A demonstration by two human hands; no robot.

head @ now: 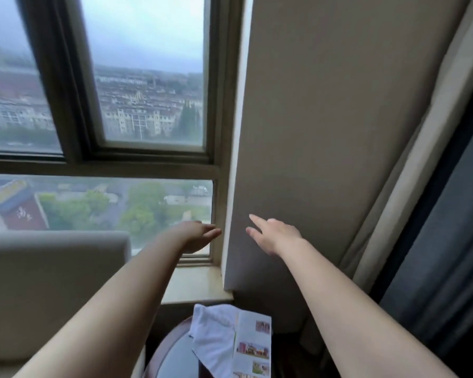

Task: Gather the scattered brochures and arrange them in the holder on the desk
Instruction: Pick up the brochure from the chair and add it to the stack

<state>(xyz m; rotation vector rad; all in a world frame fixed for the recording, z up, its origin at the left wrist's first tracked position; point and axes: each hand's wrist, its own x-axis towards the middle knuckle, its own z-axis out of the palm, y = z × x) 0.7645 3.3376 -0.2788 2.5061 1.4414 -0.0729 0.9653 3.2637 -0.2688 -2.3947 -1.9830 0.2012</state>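
Reaching forward at chest height, both hands are empty: the left hand (200,236) flat with fingers together, the right hand (271,234) with fingers loosely spread, neither touching anything. At six o'clock below them a brochure (253,347) lies on a white cloth (212,342) over a round surface (172,356). It looks light, thin and floppy, likely slick; pinching a long edge should lift it. No holder is visible.
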